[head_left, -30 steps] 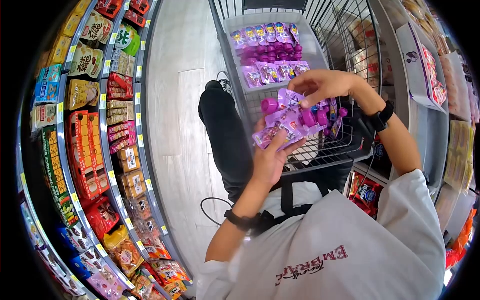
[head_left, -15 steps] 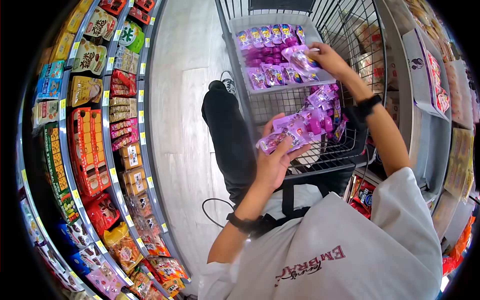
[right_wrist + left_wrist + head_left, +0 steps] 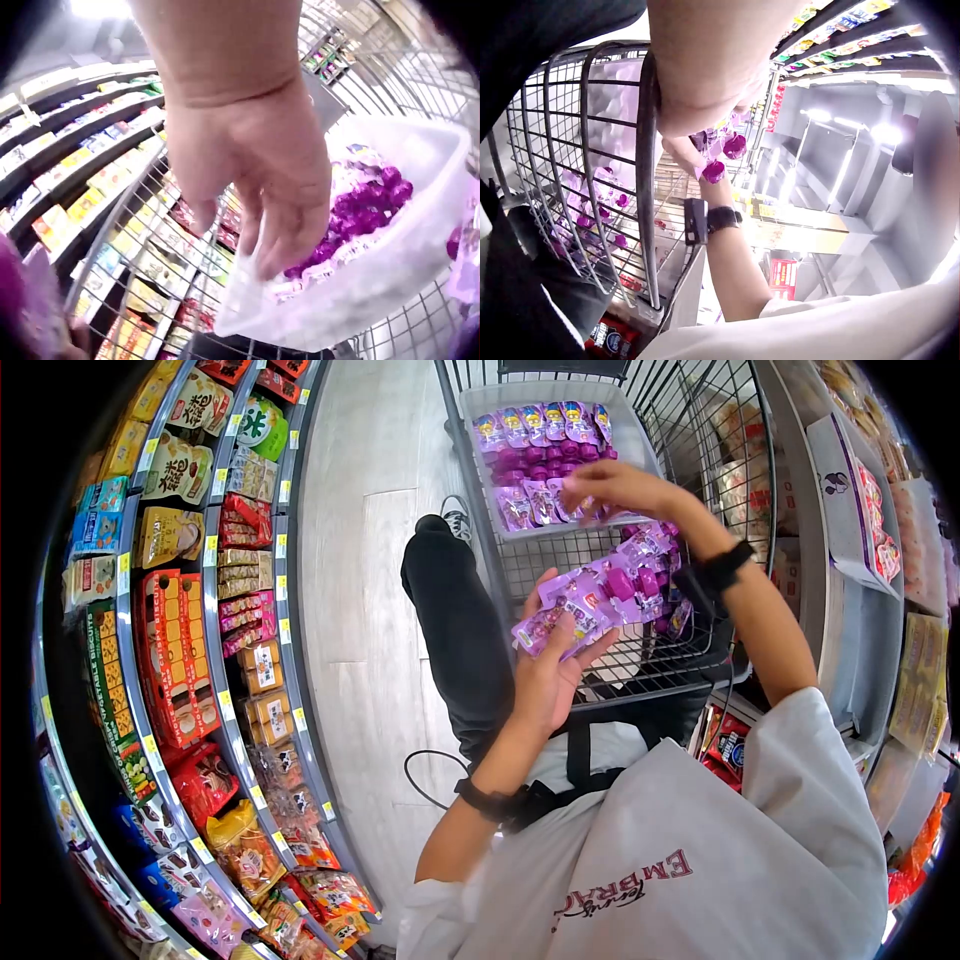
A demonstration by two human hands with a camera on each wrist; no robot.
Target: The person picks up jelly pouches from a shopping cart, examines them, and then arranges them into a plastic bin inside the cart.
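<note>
"How many hands are busy?"

"One of the two. The left hand (image 3: 548,675) grips a bunch of purple pouches (image 3: 600,595) with pink caps, thumb on top, held over the cart (image 3: 640,660). They overlap too much to count."

"And the right hand (image 3: 625,490)?"

"It's empty, with the fingers loose and hanging, just above the near edge of the one white tub (image 3: 638,450) in the cart."

"What's in the tub?"

"Two rows of pouches (image 3: 545,465) of the same kind."

"Anything else?"

"Two dark wristbands (image 3: 722,568), one on each arm, and snack shelves (image 3: 180,560) on the left."
</note>
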